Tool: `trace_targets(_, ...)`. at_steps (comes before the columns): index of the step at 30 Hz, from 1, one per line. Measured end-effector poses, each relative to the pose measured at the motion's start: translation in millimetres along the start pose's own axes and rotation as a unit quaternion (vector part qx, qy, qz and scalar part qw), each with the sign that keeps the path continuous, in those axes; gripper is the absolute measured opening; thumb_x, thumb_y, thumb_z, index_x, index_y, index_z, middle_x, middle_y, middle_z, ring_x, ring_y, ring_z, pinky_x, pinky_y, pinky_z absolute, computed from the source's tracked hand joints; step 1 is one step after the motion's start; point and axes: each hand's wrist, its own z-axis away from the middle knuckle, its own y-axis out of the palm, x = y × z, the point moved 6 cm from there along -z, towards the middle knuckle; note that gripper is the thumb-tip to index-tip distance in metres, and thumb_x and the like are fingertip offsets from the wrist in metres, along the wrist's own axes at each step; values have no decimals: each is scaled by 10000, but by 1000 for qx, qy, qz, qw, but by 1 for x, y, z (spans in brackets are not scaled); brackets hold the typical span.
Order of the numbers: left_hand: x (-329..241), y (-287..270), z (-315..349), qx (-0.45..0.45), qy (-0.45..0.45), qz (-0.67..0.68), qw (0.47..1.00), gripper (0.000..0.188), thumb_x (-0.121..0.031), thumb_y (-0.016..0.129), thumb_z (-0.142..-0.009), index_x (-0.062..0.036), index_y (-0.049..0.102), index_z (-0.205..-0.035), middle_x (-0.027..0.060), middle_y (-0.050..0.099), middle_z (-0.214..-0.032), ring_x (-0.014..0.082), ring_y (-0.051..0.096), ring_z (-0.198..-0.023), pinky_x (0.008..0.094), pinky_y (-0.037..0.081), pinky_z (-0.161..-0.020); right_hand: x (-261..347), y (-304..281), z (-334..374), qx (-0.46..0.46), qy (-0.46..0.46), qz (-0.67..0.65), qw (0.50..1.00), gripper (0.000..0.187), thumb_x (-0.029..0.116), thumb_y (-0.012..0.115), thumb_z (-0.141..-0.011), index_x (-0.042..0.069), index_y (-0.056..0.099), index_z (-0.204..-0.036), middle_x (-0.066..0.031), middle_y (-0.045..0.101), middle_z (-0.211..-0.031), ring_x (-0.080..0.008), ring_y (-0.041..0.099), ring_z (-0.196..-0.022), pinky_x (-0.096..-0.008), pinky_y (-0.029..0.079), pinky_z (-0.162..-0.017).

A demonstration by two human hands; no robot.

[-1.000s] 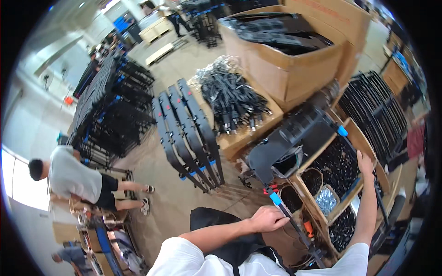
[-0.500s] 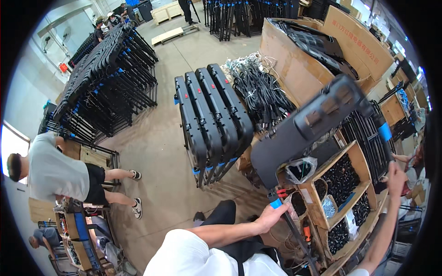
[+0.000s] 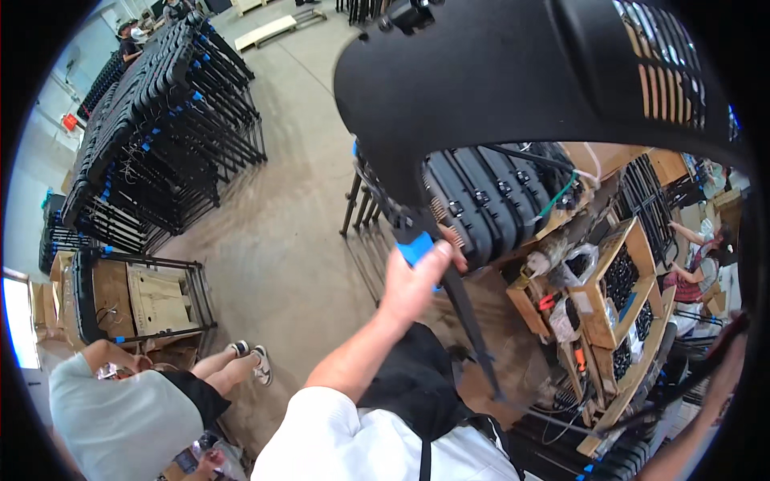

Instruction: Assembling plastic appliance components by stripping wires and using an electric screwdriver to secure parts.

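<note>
A large black plastic-topped frame [image 3: 481,80] with slatted vents and tubular legs is raised in front of me, covering much of the upper right. My left hand [image 3: 413,280] is closed round one leg, just at its blue band [image 3: 415,248]. That leg slopes down toward the lower right. My right hand [image 3: 728,353], at the dark right rim, is wrapped on the frame's other leg, and its fingers are partly lost in blur and shadow. Behind the raised frame, several similar black frames [image 3: 481,200] stand side by side, partly hidden by it.
Wooden bins [image 3: 589,301] of small black parts stand at the right, with an orange-handled tool [image 3: 579,358] beside them. A long stack of black frames [image 3: 152,120] is at the left. A person in a light shirt [image 3: 132,409] works at lower left; another person [image 3: 706,264] is at far right.
The frame has swung upward and closer to me, now covering the cardboard box and most of the cables. My left hand moved up and left with its leg; my right hand moved toward the right rim.
</note>
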Motion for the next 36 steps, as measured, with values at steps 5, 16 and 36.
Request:
trace_targets(5,-52,-125,-57,-39,-5,-182,983,246,-90,673,-977,29,675,-1192,119,750,-1038,215,740,-945,370,597,-882,63,189,121,161,17,-103,981,274,118,560,-985,56,579,-1252,-59,688,-908,-184,652,-858,-352,515,-853)
trace_targets(16,8,-322,-217,-34,-70,-340,937,257,-59,842,-803,-41,765,-1047,-2,732,-952,117,636,-866,319,520,-808,83,556,290,320,31,-183,929,282,47,838,-861,52,745,-1128,-60,749,-1106,-179,696,-1041,-334,547,-937)
trace_targets(36,202,-341,-194,-73,-252,-269,927,449,-392,642,-1063,-38,648,-1339,-13,635,-870,81,491,-686,272,399,-619,0,543,312,328,246,-65,910,325,344,633,-940,104,814,-1062,-201,767,-984,-421,735,-957,-488,585,-889)
